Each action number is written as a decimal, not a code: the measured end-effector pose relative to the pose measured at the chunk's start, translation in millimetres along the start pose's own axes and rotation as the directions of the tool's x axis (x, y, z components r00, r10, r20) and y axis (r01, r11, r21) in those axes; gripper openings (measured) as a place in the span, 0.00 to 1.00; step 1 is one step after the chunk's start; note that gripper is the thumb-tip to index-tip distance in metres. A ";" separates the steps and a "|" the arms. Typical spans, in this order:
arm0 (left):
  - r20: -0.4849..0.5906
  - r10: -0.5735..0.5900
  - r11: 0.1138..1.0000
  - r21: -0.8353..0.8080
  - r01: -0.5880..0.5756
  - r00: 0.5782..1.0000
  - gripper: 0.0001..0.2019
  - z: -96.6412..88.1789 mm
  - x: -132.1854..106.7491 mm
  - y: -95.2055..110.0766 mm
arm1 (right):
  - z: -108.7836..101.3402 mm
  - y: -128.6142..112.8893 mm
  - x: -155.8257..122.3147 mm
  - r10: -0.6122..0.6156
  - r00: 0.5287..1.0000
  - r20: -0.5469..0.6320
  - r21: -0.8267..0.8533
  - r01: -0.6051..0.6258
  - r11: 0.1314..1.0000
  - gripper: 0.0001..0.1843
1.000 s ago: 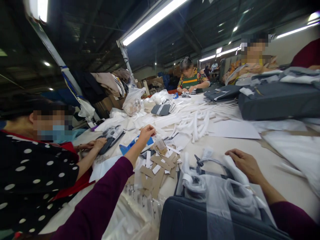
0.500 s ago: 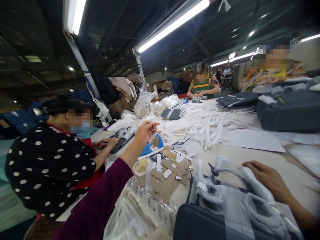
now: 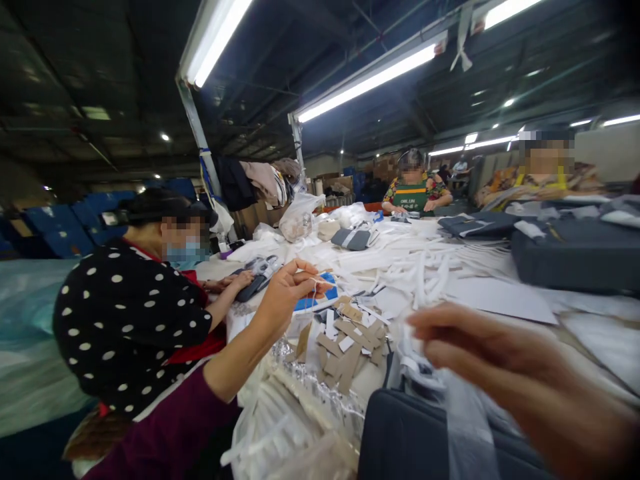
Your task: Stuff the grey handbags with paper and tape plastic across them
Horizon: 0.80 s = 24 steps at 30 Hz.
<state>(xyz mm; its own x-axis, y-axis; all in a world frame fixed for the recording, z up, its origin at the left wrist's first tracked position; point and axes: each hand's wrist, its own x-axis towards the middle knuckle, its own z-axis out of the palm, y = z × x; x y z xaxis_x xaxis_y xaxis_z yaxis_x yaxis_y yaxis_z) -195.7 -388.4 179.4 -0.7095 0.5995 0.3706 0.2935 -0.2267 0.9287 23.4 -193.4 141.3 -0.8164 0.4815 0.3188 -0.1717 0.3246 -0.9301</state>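
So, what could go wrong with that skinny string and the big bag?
The thin white string in the left hand looks easy to drop, and it might get lost among the cardboard pieces nearby. The right hand, close to the dark bag, might snag the see-through band on it and pull it crooked.

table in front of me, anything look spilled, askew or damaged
Nothing looks plainly damaged. The untidiest spot is the heap of card pieces, lying loose at all angles just beyond and left of the dark bag. The white tubes also lie jumbled, though both may be normal here.
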 end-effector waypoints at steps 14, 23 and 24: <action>0.048 -0.129 0.991 0.032 0.128 0.990 0.11 -4.8 -81.7 29.1 | 134.3 -15.8 -0.6 0.062 0.971 0.232 0.373 -0.147 0.916 0.10; 0.352 -0.411 0.905 0.050 0.422 0.841 0.21 -15.8 -100.5 24.5 | 132.7 -7.6 -5.8 0.009 0.974 0.225 0.278 -0.073 0.958 0.12; 0.352 -0.433 0.898 0.089 0.431 0.830 0.21 -14.8 -101.1 24.4 | 133.7 -6.8 -6.3 0.006 0.973 0.232 0.290 -0.075 0.954 0.12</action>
<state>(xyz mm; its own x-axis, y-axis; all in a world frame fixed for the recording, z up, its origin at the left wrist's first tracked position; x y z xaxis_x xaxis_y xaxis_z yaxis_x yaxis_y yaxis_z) -126.3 -465.8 164.8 -0.4902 0.8659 -0.0998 0.0147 0.1227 0.9923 -44.0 -307.5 121.2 -0.9232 0.2809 0.2624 -0.2627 0.0373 -0.9642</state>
